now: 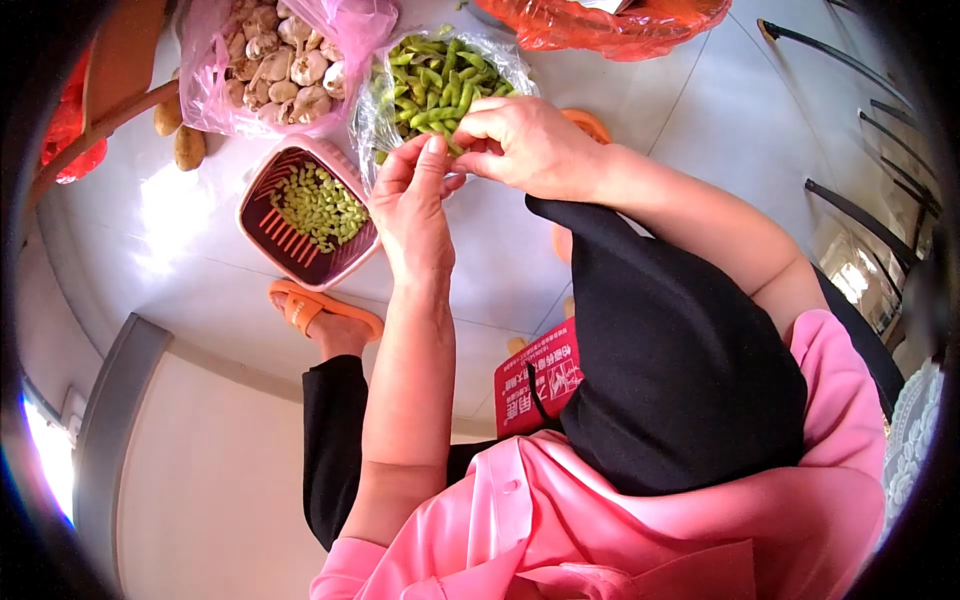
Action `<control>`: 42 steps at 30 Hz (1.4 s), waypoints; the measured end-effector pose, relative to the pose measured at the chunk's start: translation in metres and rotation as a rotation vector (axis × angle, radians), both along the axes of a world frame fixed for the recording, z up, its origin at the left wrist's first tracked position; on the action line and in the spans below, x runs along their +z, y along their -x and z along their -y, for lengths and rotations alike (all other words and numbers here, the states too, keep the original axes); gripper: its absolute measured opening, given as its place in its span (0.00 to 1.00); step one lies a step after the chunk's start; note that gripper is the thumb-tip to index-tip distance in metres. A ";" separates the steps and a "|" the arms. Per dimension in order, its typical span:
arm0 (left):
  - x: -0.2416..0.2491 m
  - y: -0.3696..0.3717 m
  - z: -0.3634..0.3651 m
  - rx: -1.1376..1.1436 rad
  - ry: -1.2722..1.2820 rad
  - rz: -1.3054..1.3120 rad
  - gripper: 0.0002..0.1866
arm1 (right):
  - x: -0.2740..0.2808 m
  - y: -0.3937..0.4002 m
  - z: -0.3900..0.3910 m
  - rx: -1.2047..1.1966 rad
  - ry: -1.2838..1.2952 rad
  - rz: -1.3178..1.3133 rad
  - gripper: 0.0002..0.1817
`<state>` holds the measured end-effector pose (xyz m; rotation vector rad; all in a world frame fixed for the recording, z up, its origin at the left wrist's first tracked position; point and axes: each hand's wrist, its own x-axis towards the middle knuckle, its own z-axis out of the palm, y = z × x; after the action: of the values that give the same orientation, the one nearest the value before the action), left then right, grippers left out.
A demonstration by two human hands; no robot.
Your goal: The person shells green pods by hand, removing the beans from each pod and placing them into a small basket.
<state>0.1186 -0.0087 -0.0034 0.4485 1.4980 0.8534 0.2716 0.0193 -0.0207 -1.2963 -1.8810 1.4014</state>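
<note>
My left hand (415,190) and my right hand (525,145) meet in front of me, fingertips pinched together. Between them is a green soybean pod (455,147), partly hidden by the fingers. Just beyond, a clear plastic bag (512,62) holds a heap of green soybean pods (440,85). To the left of my left hand stands a pink slatted basket (327,279), with shelled green soybeans (318,206) spread over its bottom.
A pink plastic bag (205,75) full of garlic bulbs (285,65) lies at the upper left, beside some potatoes (189,148). An orange-red bag (620,30) sits at the top. Dark metal legs (850,210) stand at the right. My foot in an orange slipper (300,308) is near the basket.
</note>
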 end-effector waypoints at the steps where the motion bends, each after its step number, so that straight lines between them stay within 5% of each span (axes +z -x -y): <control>1: 0.000 0.001 0.001 0.002 0.002 -0.001 0.11 | 0.000 0.000 0.001 0.015 0.015 -0.020 0.08; 2: 0.000 0.002 0.000 0.006 0.002 -0.010 0.11 | 0.001 0.001 0.001 0.017 0.015 -0.021 0.08; 4: 0.002 0.003 -0.001 0.011 0.001 -0.020 0.11 | 0.003 0.001 0.002 -0.156 0.433 -0.218 0.09; 17: 0.005 -0.010 0.003 -0.027 -0.003 -0.115 0.13 | 0.008 -0.007 -0.003 -0.100 0.677 -0.129 0.08; 22: 0.006 -0.015 0.001 -0.044 -0.015 -0.143 0.08 | 0.006 -0.009 -0.002 -0.108 0.682 -0.152 0.07; 30: 0.008 -0.026 0.007 0.151 0.104 0.042 0.10 | 0.019 -0.005 0.001 -0.105 0.348 0.090 0.08; 34: 0.006 -0.026 0.007 0.008 0.096 -0.050 0.12 | 0.009 -0.004 0.009 -0.146 0.311 0.084 0.08; 42: -0.003 -0.023 0.017 -0.210 -0.042 -0.207 0.13 | -0.006 -0.018 0.014 -0.251 0.772 -0.215 0.11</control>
<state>0.1414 -0.0256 -0.0067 0.7294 1.5906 0.6895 0.2891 0.0056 -0.0264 -1.5545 -1.0027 2.1139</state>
